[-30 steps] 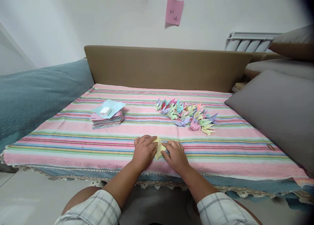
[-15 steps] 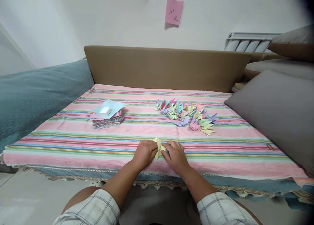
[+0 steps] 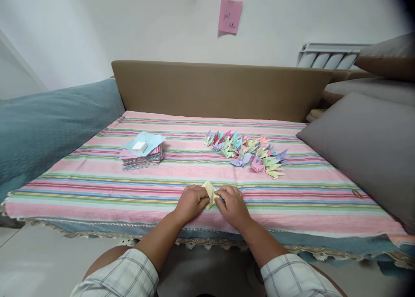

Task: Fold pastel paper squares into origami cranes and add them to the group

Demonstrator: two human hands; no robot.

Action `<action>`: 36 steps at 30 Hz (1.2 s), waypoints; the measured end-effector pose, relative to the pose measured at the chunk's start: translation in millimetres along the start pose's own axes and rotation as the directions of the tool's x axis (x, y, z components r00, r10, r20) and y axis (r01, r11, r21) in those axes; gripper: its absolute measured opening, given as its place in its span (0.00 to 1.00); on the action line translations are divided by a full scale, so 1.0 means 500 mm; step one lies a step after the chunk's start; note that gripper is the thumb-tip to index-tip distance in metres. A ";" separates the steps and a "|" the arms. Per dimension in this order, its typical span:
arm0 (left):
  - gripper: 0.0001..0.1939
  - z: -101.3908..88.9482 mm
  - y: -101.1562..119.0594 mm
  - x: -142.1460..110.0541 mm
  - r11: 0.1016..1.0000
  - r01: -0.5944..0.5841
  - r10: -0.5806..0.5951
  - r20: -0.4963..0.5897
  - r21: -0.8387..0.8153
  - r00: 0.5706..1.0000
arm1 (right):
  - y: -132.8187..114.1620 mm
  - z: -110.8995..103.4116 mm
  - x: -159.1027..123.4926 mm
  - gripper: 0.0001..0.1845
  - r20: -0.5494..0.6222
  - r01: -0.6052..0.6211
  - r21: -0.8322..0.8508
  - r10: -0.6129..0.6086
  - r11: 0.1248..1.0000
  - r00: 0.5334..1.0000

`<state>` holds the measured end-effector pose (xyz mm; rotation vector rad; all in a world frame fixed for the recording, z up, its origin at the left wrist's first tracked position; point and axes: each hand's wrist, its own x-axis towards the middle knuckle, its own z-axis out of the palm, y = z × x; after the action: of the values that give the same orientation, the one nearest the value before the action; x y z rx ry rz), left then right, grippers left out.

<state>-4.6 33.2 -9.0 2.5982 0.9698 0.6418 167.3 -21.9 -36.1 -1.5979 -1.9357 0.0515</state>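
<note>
Pale-yellow folded paper (image 3: 210,196), small and angular, is held near the front edge of the pink, multicoloured striped cloth (image 3: 97,206), and both sides are gripped at once! By the left hand (image 3: 191,203), fingers curled well in, the left edge is covered and pinned; how much is tucked beneath those fingers cannot be told. By the right hand (image 3: 234,204), the right corner is pinched between thumb and fingertips, barely parted. Steadiness seems to be the reason: with both sides held, slipping or springing of the folds is presumably checked. Directly between the two hands it lies, touching both, upper and lower points uncovered. Beyond the right hand, a cluster of multicoloured folded-paper cranes (image 3: 243,155) is gathered, apparently placed clear of the fingers. Past the left hand, a stack of coloured paper sheets (image 3: 142,162) is topped by a small white block (image 3: 139,147), probably set there as a weight.
</note>
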 end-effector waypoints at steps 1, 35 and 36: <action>0.09 0.000 0.000 0.000 1.000 -0.003 0.003 -0.003 0.002 1.000 | 0.000 0.000 0.000 0.11 0.003 0.002 0.012 -0.002 1.000 1.000; 0.12 -0.023 0.006 -0.006 0.996 -0.087 0.086 0.116 0.002 0.989 | 0.002 -0.005 0.006 0.14 0.082 -0.040 0.053 0.036 0.998 0.996; 0.11 -0.023 0.006 -0.006 0.995 -0.099 0.098 0.114 0.006 0.989 | 0.002 -0.006 0.007 0.14 0.083 -0.039 0.051 0.035 0.998 0.996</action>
<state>-10.9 30.6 1.3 2.6741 0.8172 0.5071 169.3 -19.6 -32.9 -1.6198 -1.9498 0.1848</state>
